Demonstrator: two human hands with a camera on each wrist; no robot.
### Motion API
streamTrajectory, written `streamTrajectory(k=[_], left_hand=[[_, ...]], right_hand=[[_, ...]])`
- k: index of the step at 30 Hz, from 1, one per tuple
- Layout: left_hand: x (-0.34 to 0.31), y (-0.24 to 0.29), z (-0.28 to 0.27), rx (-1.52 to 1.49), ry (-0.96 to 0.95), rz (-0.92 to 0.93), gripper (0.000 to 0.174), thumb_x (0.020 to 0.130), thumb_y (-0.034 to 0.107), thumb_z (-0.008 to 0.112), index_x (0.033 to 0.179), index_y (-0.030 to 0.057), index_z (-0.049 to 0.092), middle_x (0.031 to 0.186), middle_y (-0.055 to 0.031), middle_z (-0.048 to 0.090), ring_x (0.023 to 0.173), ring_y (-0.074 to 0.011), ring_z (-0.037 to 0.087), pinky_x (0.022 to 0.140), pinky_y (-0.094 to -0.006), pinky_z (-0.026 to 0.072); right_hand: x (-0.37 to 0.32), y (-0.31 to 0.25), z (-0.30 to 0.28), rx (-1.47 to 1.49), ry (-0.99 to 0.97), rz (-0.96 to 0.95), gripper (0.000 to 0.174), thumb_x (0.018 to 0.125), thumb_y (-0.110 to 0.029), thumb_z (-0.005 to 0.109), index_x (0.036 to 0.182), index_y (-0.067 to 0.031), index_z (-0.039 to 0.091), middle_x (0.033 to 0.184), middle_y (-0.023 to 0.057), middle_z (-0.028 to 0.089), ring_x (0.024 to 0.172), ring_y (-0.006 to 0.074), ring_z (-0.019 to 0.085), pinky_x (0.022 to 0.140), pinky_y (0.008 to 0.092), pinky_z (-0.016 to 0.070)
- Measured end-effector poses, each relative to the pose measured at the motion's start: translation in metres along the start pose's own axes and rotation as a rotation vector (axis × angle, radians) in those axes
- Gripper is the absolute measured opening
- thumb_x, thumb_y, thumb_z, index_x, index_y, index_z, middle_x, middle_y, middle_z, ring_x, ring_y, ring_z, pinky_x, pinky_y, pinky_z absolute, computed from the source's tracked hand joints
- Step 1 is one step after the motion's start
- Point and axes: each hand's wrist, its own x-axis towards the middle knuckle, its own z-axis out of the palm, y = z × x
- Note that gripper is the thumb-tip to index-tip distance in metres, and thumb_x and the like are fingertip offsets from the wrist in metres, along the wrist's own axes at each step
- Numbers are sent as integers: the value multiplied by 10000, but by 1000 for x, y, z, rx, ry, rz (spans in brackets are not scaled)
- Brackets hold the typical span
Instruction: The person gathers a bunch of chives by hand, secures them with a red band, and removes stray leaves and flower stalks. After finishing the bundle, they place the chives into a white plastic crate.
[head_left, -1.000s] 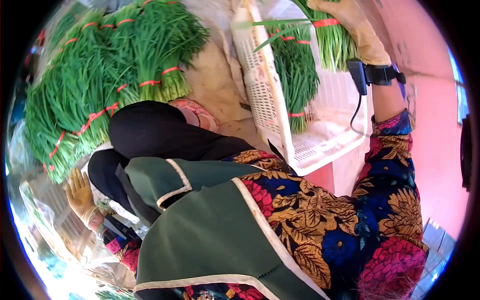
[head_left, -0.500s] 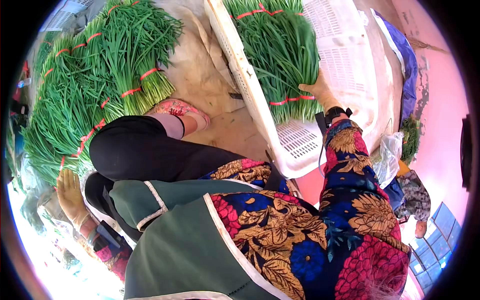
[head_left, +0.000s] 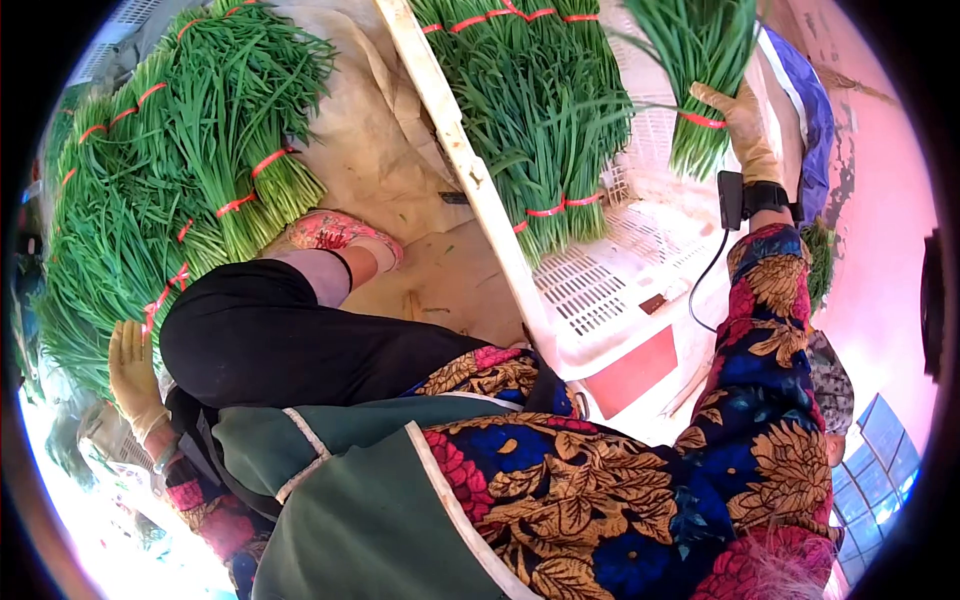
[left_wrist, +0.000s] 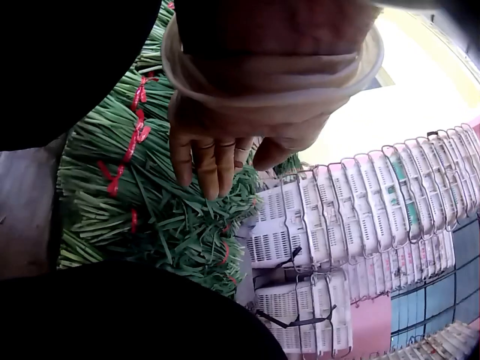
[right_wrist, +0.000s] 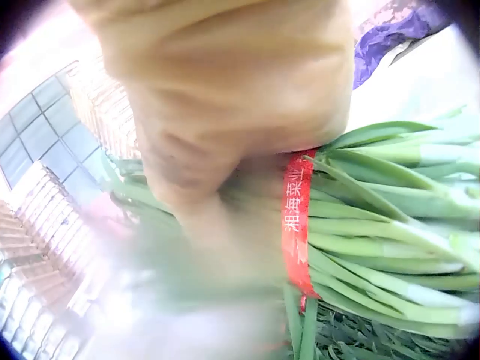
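The gloved right hand (head_left: 738,120) is gripping a chive bundle (head_left: 700,45) at its red band (head_left: 700,120), with the fingers curling round the stalks. It is holding the bundle above the white plastic crate (head_left: 600,290), just beside the banded bundles (head_left: 530,100) lying inside. The left hand (head_left: 130,365), also gloved, is reaching to the heap of bundles (head_left: 150,190) on the cloth (head_left: 370,130), fingers straight and close together. It is probably touching the leaves, though the wrist view leaves that unclear.
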Motion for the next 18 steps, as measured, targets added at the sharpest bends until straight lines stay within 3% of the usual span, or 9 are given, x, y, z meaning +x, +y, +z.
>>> streamTrajectory(k=[3,5,7,8,10,12,15,18], left_hand=[[10,-5,-14,31,-7,-20,465,1016,154,294,1399,-110,295,1448,-284,318,1381,-349,299,1167,-464,250],[14,-3,-22,49,32,-31,463,1016,163,325,1403,-91,307,1433,-262,362,1364,-345,334,1153,-448,272],[28,-3,-45,41,-16,-88,470,1016,168,349,1409,-85,298,1427,-251,380,1351,-342,355,1140,-432,289],[33,-5,-54,45,-42,-122,475,1015,170,361,1412,-82,293,1424,-245,389,1345,-341,365,1134,-425,297],[36,-11,-63,69,-48,-90,474,1014,181,381,1405,-77,312,1413,-244,406,1329,-336,386,1122,-414,310],[42,-15,-64,73,-72,-89,467,1013,186,393,1398,-72,330,1403,-244,418,1318,-333,400,1117,-409,315],[45,-11,-69,132,-165,-92,456,1010,192,406,1384,-63,358,1390,-242,434,1307,-328,412,1109,-407,320],[48,-13,-71,256,-295,-24,465,1004,220,432,1376,-54,380,1377,-233,455,1291,-326,433,1084,-403,344]], right_hand=[[-7,35,5,-39,67,-76,647,715,-94,821,1261,15,491,1086,117,656,959,220,632,897,312,486],[-25,60,29,-2,80,-11,668,709,-51,797,1285,23,467,1127,129,631,1025,242,602,945,330,463],[-36,129,57,47,78,85,761,673,5,777,1339,23,407,1180,132,601,1051,235,588,950,342,470],[-41,169,71,70,-51,72,841,647,13,780,1381,-8,369,1190,141,598,1063,242,585,965,345,465],[-59,238,112,-743,-122,138,1031,604,-86,796,1476,-68,246,1332,187,514,1219,314,513,1042,356,405],[-58,213,154,-957,-95,407,1061,638,-142,771,1503,-79,160,1391,224,449,1269,352,463,1054,362,389],[-49,217,147,-834,-126,432,1126,610,-79,803,1490,-25,103,1378,281,433,1286,353,443,1066,340,374],[-40,220,134,-730,-266,464,1130,640,-134,791,1485,-14,51,1352,288,459,1258,373,470,1054,348,387]])
